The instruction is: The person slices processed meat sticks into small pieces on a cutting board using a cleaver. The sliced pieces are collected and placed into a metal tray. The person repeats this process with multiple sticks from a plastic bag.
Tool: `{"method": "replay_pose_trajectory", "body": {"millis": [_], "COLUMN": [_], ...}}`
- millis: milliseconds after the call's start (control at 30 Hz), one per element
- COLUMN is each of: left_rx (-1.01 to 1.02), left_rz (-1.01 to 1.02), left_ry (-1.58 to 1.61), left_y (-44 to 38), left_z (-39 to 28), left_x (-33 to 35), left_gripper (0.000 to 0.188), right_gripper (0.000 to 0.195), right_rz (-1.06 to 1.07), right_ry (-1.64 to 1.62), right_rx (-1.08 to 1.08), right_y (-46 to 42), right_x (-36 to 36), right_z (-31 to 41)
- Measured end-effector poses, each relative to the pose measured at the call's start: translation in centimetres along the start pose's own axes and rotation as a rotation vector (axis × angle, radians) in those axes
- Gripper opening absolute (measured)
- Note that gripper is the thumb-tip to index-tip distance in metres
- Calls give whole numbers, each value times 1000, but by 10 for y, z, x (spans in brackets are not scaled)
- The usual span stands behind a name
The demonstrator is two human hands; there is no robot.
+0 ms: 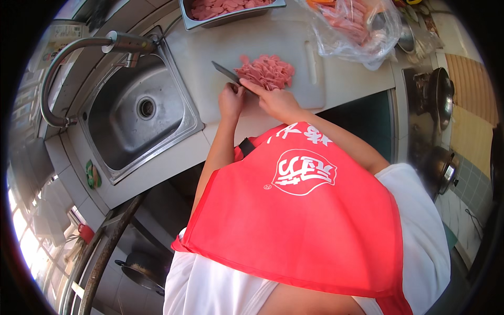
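Observation:
A knife (225, 71) is tilted over the white cutting board (197, 92), its grey blade reaching up and left. My right hand (277, 103) grips it, the index finger stretched along toward the blade; the handle is hidden. Beside the blade, my left hand (231, 101) is curled with thumb and fingers bunched; whether anything is pinched there cannot be seen. A heap of sliced pink sausage-like meat (269, 72) lies on the board just beyond my right hand. One pink piece at the heap's far left looks blurred.
A stainless steel sink (130, 90) with a curved faucet (59, 59) stands left. A metal pan (232, 19) of pink slices sits beyond the board, near a clear plastic bag (354, 35) with pink sausages. Right are pots (443, 98). I wear a red apron (295, 236) bearing writing.

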State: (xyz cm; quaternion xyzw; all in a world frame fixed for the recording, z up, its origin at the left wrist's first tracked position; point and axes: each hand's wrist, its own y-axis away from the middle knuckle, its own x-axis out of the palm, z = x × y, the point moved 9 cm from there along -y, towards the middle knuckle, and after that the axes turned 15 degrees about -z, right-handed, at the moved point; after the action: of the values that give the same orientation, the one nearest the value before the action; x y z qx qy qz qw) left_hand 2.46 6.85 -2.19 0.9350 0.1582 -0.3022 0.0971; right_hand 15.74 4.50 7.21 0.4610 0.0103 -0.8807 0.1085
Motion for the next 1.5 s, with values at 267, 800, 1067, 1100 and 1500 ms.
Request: {"method": "replay_pose_trajectory", "body": {"millis": [267,800,1067,1100,1500], "left_rx": [18,22,9,20,30], "left_rz": [44,43,48,36,34], "left_ry": [-62,-25,-62,-42,-54], "left_y": [3,6,2,1,3], "left_z": [-7,-2,1,1,1], "left_x": [1,2,5,5,4], "left_gripper": [28,28,26,26,27], "right_gripper": [63,64,63,63,62], "right_rz": [-71,3,-40,-86,-54], "right_ry": [-48,-75,19,1,-37], "right_rx": [13,-14,-27,-55,-49], "right_y": [1,9,-9,-13,-6], "right_x": [-11,-12,3,2,-7], "right_z": [-10,2,11,14,7]}}
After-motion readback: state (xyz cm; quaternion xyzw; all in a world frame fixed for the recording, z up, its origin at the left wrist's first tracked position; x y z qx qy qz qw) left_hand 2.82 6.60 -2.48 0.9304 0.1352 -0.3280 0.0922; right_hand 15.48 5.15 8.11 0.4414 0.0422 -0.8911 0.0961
